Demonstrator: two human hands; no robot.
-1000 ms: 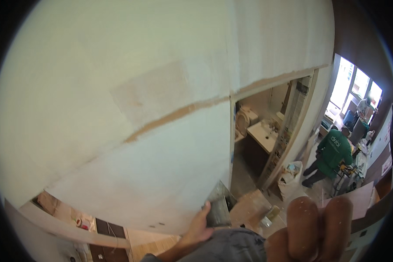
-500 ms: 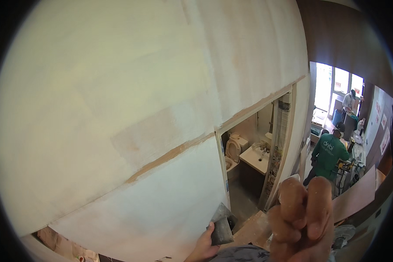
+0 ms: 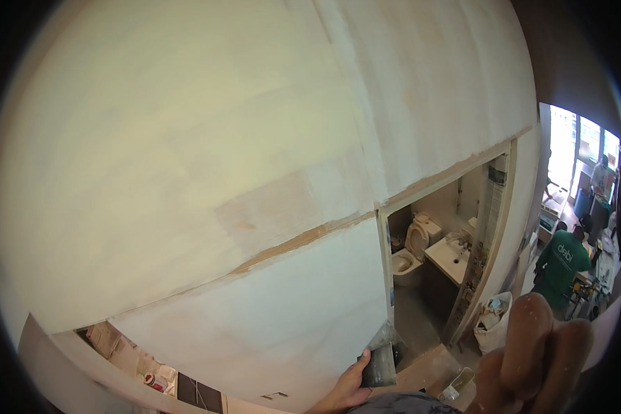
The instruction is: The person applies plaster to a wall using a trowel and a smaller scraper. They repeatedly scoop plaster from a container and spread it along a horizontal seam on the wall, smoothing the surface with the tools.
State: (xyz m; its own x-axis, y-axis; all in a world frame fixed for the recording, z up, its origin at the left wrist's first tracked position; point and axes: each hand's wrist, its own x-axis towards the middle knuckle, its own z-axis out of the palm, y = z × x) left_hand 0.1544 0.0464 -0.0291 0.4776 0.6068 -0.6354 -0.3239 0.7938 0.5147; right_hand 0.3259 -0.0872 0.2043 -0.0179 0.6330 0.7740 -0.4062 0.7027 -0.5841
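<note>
Right hand (image 3: 531, 359) shifts, uncovering a sack (image 3: 491, 339) of scraps (image 3: 493, 310).
Left hand (image 3: 350, 386) grasps a dark plate (image 3: 378, 370); right's grip, cannot tell.

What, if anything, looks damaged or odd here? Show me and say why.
A ragged brown strip runs along the seam above the white panel. Its rough edges and darker colour break the mostly pale wall, so it may be damaged or unfinished.

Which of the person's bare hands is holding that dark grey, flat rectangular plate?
The bare left hand, its thumb against the dark grey, flat rectangular plate; the right hand, farther right, shows no such plate.
</note>
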